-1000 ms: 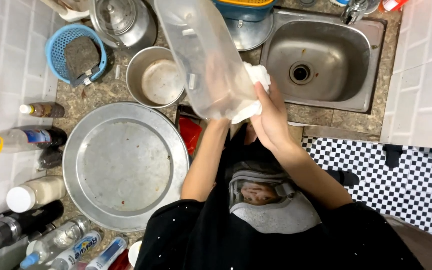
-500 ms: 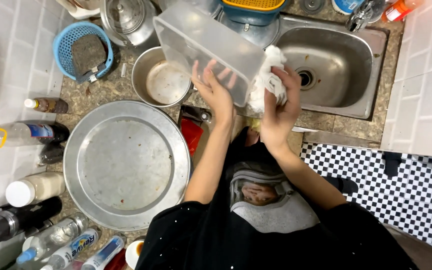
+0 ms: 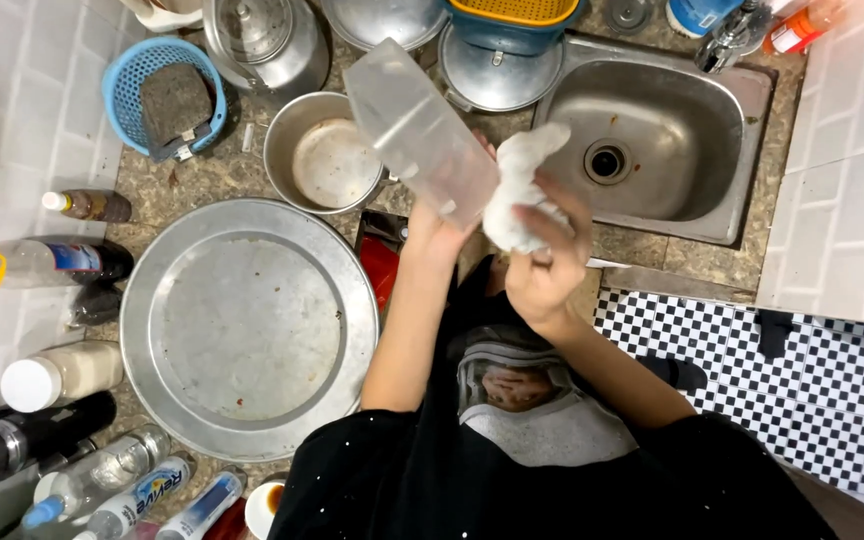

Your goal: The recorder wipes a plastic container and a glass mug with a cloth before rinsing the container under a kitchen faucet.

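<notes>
My left hand grips a clear plastic container by its near end and holds it tilted above the counter, between the small steel pot and the sink. My right hand is closed around a bunched white cloth, which sits just to the right of the container, close to its side. Both hands are raised over the counter's front edge.
A large round steel tray lies on the counter at the left. Bottles line the left wall. A blue basket with a scrub pad, a kettle and lids stand at the back. Checkered floor lies at right.
The container has swung from upright to tilted and moved left and lower. My right hand has come off it with the cloth and now sits beside it.
</notes>
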